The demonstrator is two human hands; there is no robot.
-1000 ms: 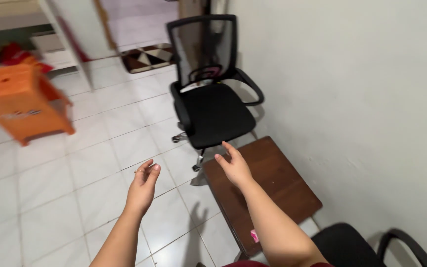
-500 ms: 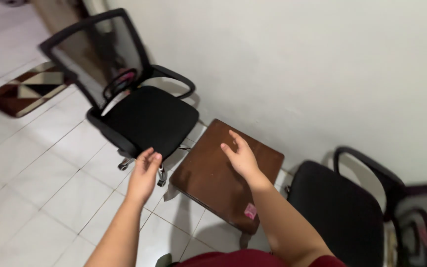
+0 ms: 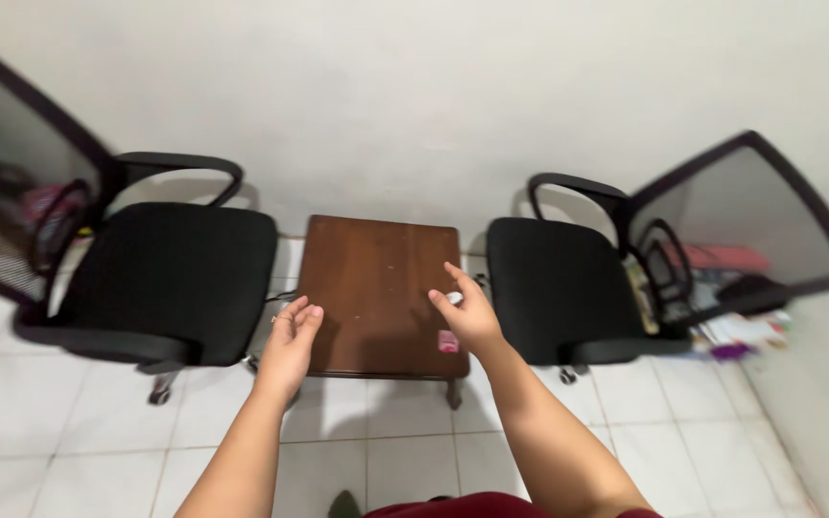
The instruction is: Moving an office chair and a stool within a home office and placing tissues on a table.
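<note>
A small brown wooden table [image 3: 376, 278] stands against the white wall between two black office chairs. My left hand [image 3: 289, 345] hovers over the table's front left corner, fingers apart and empty, with a ring on one finger. My right hand [image 3: 469, 312] is held above the table's front right edge, fingers loosely spread and holding nothing. A small pink sticker [image 3: 448, 341] sits on the tabletop just beside my right hand.
A black mesh-backed chair [image 3: 160, 273] stands left of the table and another black chair [image 3: 568, 283] right of it. Books and papers [image 3: 736, 326] lie on the floor at the far right. White tiles [image 3: 386, 451] cover the floor.
The view has swung right until it faces the table square on, with both chairs in sight. Both hands stayed raised and empty, now over the table's front edge.
</note>
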